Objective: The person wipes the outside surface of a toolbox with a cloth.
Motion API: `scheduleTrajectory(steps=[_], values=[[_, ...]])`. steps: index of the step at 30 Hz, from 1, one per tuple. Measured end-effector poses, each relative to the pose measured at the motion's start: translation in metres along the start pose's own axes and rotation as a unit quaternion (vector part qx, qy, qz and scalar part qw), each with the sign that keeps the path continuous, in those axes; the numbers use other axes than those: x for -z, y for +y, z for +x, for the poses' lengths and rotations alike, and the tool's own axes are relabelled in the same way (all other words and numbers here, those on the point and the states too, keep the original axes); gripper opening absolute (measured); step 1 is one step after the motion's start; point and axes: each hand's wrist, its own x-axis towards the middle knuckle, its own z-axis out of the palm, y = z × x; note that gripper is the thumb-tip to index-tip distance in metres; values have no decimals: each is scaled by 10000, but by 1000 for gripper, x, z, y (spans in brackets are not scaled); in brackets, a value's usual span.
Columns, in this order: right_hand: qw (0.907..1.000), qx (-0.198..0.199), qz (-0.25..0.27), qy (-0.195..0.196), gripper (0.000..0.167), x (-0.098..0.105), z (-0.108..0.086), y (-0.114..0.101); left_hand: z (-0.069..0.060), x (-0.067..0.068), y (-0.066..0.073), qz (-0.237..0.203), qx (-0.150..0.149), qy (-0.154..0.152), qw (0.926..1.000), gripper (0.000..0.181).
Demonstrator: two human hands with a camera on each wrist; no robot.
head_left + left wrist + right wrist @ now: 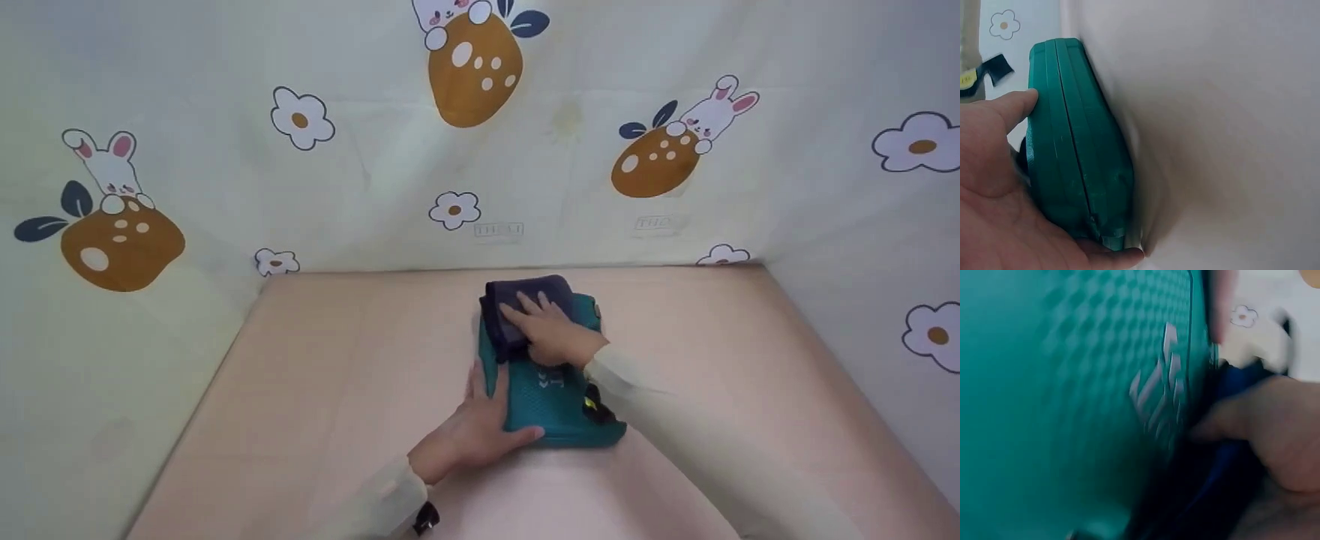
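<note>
A green zippered case point(551, 420) with pale lettering lies on the table surface. A dark navy item point(551, 286), apparently folded fabric, sits on the case's far part. My right hand point(551, 334) rests on it with fingers spread; the right wrist view is blurred, with the thumb against the dark material. My left hand point(480, 427) lies around the case's near left corner. Its fingers run straight along the left edge and the thumb touches the near edge. In the left wrist view the zipper seam shows along the case's side point(1072, 124).
A black strap with a yellow tag point(592, 405) shows at the case's right side. Beige covering point(360, 360) spreads over the table. Patterned cloth walls point(360, 195) with rabbits and flowers stand behind and on both sides.
</note>
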Motion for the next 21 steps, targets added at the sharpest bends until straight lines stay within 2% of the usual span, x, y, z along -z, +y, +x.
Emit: scheduleTrajectory(steps=[2,15,21], values=[[9996,-151,-178,-183,79,-2,3,-3,0,-1,1,13,33,-25,10000,112],[9990,-231,-383,28,82,-6,11,0,3,-3,-2,-80,6,-100,9999,112],[9990,-81,-399,192,80,-8,12,-3,2,-2,-2,-38,-166,-4,9999,111]])
